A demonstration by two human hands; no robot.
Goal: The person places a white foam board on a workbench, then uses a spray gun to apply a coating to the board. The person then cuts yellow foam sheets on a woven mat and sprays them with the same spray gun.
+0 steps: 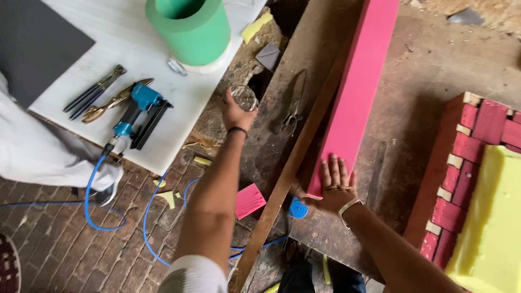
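My left hand (234, 112) reaches forward and is closed around a small clear glass jar (244, 97) near the edge of the white board. My right hand (336, 182) lies flat, fingers spread, on the near end of a long pink foam block (358, 87) that rests on the worn wooden workbench (412, 108). A pair of old metal shears (293, 106) lies on the bench between my two hands.
The white board (130, 49) holds a blue pneumatic stapler (138, 111) with a blue air hose (92, 190), pliers (95, 89), a green cylinder (190, 27) and a dark sheet (32, 43). At right sits a red woven frame with yellow foam (488, 206). Another person's white-clad leg (43, 152) stands left. The floor is brick.
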